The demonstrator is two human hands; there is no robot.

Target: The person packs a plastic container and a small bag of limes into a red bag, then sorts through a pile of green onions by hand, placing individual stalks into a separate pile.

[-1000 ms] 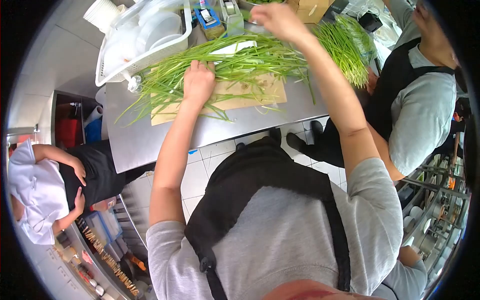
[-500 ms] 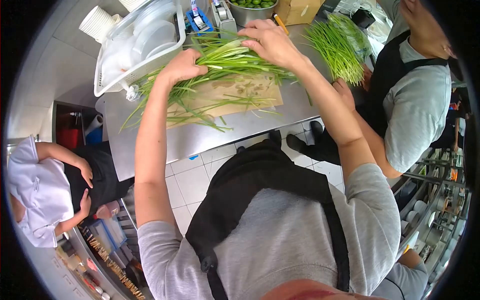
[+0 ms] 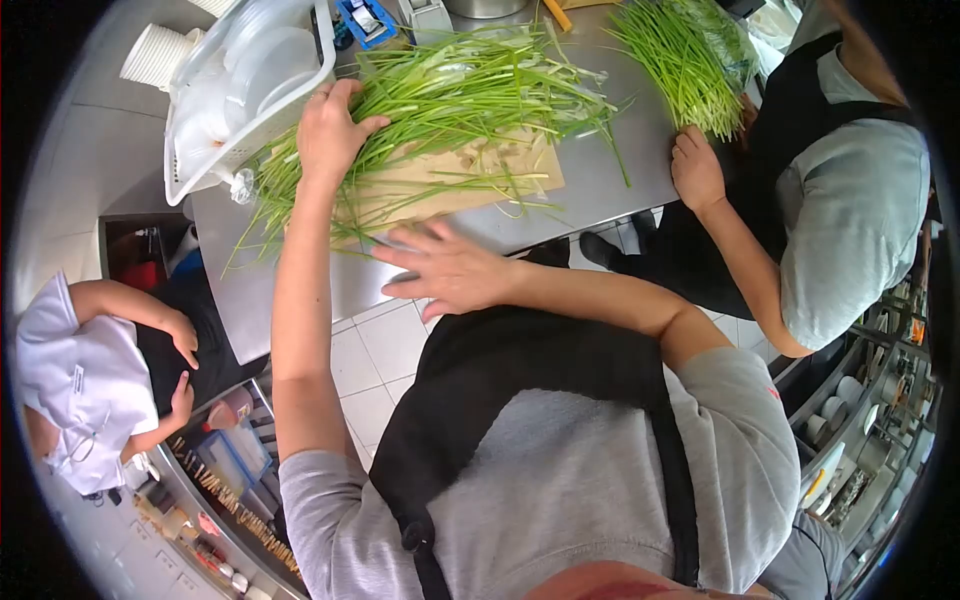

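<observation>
A loose heap of long green stalks, like chives or thin spring onions [image 3: 460, 95], lies across a brown sheet [image 3: 400, 185] on the metal table. My left hand [image 3: 335, 132] rests at the heap's left part, touching the stalks, its thumb spread away from the fingers; the fingertips are partly hidden. Over the table's front edge is my right hand [image 3: 450, 270], empty, palm down with fingers spread. Some stray stalks lie on the sheet's near part and hang past its left side.
A white plastic basket [image 3: 320, 75] holding clear lids stands at the left, near stacked paper cups [image 3: 158, 55]. A blue tape dispenser [image 3: 368, 22] sits behind the heap. At right, a co-worker's hand [image 3: 697, 168] is beside another green bunch [image 3: 685, 70]. Another person stands at left.
My right hand has left the stalks and come down toward me, fingers spreading. My left hand has shifted slightly left. The heap now lies broader and flatter. The co-worker's hand has moved slightly.
</observation>
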